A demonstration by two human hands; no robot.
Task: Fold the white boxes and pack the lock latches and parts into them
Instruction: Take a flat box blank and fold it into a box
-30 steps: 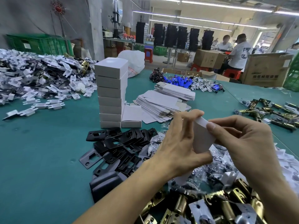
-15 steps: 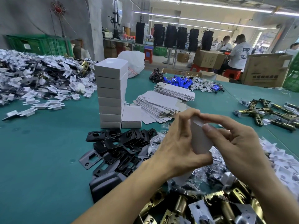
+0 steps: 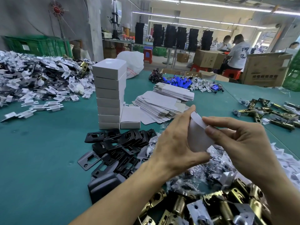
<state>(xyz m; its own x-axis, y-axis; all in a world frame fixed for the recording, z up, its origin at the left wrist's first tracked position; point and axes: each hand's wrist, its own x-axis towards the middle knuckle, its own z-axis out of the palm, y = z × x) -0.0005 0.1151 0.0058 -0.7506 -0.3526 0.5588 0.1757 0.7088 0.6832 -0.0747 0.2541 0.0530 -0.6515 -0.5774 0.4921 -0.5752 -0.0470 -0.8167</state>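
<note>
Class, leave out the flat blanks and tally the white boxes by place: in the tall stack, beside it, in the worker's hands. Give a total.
Tall stack: 7
Lone box beside it: 1
Held box, gripped by left hand and right hand: 1
Total: 9

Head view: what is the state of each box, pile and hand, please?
white box: held between both hands, top end not closed.
left hand: grips the white box.
right hand: pinches the white box's top end.
box stack: closed, upright.
flat blanks: unfolded, piled.
</note>
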